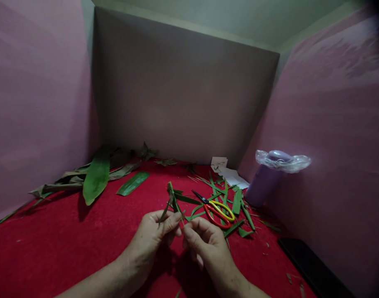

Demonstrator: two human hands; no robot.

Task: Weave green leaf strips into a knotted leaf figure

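Between thumb and fingers, my left hand (160, 231) pinches a small piece made of folded green leaf strips (172, 198), which sticks up above the fingertips. Close beside it, my right hand (206, 242) is closed, its thumb and forefinger pinching a thin pale end that runs from the leaf piece. Just beyond the right hand lie scissors (217, 210) with one red and one yellow handle, their dark blades pointing away to the left. Cut green leaf strips (237, 201) are scattered around and under the scissors.
A red cloth (93, 248) covers the surface. Broad green leaves (97, 176) and dried ones (61, 186) lie at the left back. White papers (234, 178) and a purple bin with a plastic liner (264, 184) stand at the right back. A black flat object (310, 265) lies right.
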